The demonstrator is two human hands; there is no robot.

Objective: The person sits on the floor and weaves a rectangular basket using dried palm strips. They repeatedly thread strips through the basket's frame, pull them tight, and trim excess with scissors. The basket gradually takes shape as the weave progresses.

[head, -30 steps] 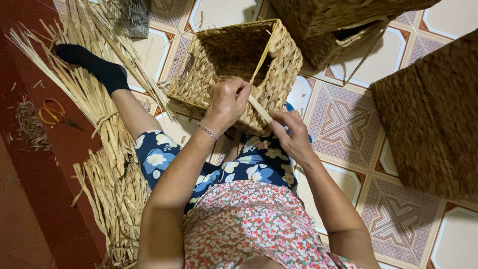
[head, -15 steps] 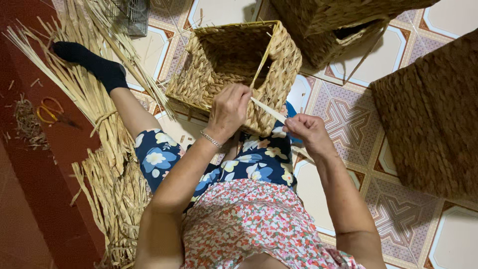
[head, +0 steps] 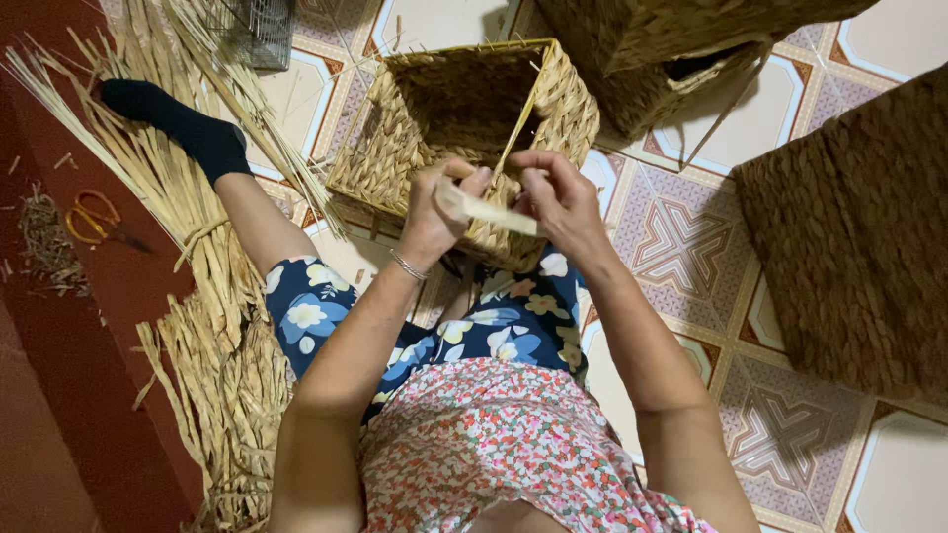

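patterned tile floor (head: 681,237) | both hands' fingers (head: 464,186) closed – pinching pale strip (head: 489,210) – over woven basket (head: 415,128)

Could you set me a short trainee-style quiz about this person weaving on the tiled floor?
1. True or false: both hands grip the pale flat straw strip.
2. Where do the orange-handled scissors lie? A) inside the square woven straw basket B) on the dark red floor beyond the dried straw bundle C) in the lap
3. Fill in: the left wrist wears a thin ____.

Key
1. True: the left hand and the right hand pinch the strip between their fingers, just in front of the basket.
2. B
3. Bracelet
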